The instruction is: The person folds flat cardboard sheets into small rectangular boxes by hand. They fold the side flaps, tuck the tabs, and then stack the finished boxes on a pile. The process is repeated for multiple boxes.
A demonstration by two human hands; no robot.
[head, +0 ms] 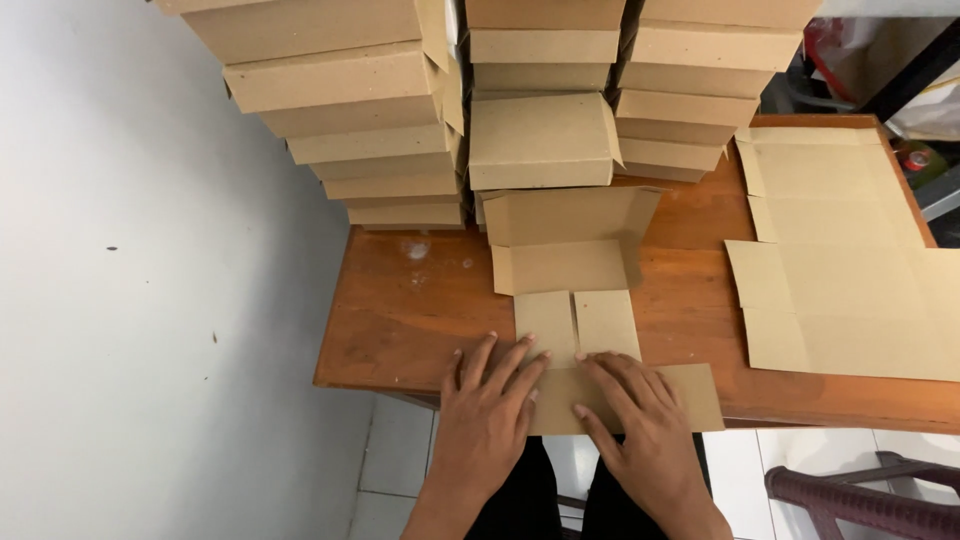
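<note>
I see the white wall (150,250) filling the left side, and against it the wooden table (400,320), its reddish top running across to the right edge. Three tall stacks of folded brown boxes (545,130) stand at the table's far side, the left stack leaning out toward the wall. To the right a pile of flat cardboard blanks (850,270) lies spread on the tabletop, well apart from my hands. In the middle, just in front of the stacks, the half-folded cardboard box (570,260) lies with its far panels raised and its near flaps stretched flat toward me, the nearest strip hanging over the table's front edge. My left hand (485,410) lies flat, fingers spread, palm down on the near left flap at the table edge; it grips nothing, only presses. My right hand (640,430) is likewise open and flat, fingers extended over the near strip, touching the cardboard without closing on it. A dark plastic stool (860,495) shows at lower right, on the tiled floor (395,470).
</note>
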